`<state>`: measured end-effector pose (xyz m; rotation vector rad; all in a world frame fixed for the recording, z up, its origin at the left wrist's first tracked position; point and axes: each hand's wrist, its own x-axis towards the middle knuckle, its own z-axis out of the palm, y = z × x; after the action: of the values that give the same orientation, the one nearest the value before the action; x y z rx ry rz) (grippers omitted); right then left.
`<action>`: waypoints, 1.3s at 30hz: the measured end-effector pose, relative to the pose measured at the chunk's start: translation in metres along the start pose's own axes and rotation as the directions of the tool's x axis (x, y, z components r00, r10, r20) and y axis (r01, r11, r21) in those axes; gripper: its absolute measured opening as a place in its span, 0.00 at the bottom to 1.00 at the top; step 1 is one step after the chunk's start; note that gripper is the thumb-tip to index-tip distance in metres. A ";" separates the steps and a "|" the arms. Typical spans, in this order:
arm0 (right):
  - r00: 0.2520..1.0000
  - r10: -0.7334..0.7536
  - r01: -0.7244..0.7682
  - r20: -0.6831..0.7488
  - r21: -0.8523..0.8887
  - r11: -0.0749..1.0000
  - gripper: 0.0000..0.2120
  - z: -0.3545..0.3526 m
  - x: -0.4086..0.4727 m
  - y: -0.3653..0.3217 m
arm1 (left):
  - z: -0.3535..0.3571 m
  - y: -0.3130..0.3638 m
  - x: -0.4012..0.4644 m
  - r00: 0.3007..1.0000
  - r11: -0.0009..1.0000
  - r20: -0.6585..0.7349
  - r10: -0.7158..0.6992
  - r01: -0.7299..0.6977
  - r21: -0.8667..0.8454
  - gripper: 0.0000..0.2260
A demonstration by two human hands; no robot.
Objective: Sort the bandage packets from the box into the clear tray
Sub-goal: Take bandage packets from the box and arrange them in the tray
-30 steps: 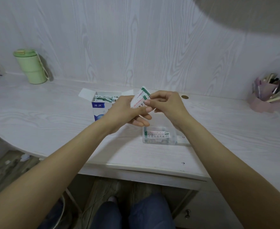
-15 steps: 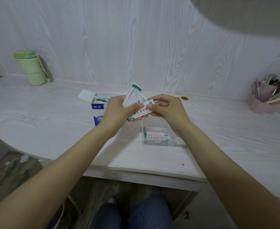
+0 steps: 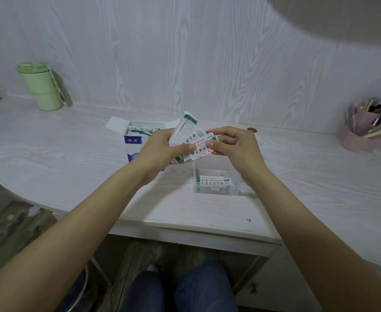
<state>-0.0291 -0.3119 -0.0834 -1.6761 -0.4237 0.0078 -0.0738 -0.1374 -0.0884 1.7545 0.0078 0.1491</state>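
Between both hands (image 3: 162,152), white green-edged packets (image 3: 190,140)

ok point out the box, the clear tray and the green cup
box (image 3: 133,146): head view, on its blue and white front face
clear tray (image 3: 216,192): head view, on its near wall
green cup (image 3: 41,87): head view, on the middle of its body

The light is dim and soft, a little bluish – a big dark shadow covers the wall (image 3: 342,21) at top right. Edges bend and blur; the centre is sharper.
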 end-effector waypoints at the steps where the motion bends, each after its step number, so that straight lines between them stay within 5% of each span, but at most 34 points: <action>1: 1.000 0.000 0.000 0.007 -0.007 1.000 0.10 -0.001 0.000 0.000 | -0.001 0.000 0.001 1.000 1.000 0.026 -0.005 0.005 0.015 0.07; 14: 0.997 0.055 -0.056 -0.049 -0.027 0.998 0.10 -0.005 0.000 -0.002 | 0.003 0.009 0.013 0.977 0.992 0.209 -0.053 0.076 -0.103 0.08; 21: 0.995 0.087 -0.090 -0.053 -0.063 0.994 0.05 -0.014 0.001 0.006 | 0.004 0.007 0.022 0.980 0.999 0.198 -0.023 0.027 -0.019 0.07; 27: 0.998 0.059 -0.060 -0.019 -0.062 0.996 0.11 -0.013 0.001 0.010 | 0.006 0.009 0.026 0.967 0.999 0.252 -0.033 0.024 0.038 0.06; 36: 0.980 0.140 -0.149 -0.143 -0.054 0.987 0.04 -0.022 0.004 0.020 | 0.001 0.002 0.029 0.990 0.999 0.143 -0.008 0.002 0.044 0.05; 39: 0.969 0.154 -0.192 -0.195 -0.197 0.961 0.05 -0.028 0.010 0.028 | -0.003 0.000 0.028 0.995 0.998 0.096 0.018 -0.023 0.056 0.03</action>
<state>-0.0054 -0.3384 -0.1030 -1.9048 -0.1445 -0.0598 -0.0466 -0.1324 -0.0852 1.8174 -0.0759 0.0804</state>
